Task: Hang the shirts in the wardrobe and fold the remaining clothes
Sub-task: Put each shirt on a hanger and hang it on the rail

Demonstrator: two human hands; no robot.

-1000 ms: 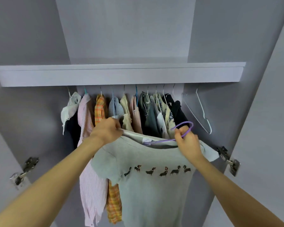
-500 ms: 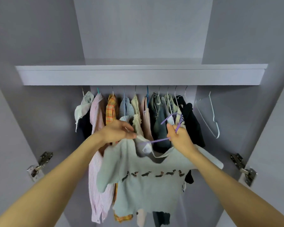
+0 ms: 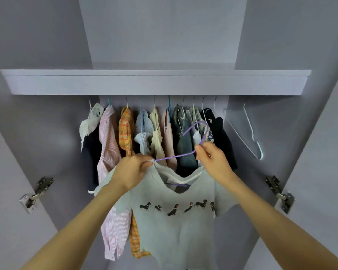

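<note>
Both hands (image 3: 132, 172) (image 3: 213, 162) hold up the grey T-shirt (image 3: 176, 221) between them.

No words, brand names or numbers can be read anywhere. The pale grey short-sleeved cotton T-shirt (image 3: 176, 227) carries only a printed row of small dark dachshund figures across its chest (pictures, not lettering). A small label sits inside its neckline, too blurred to make out any writing on it.
</note>
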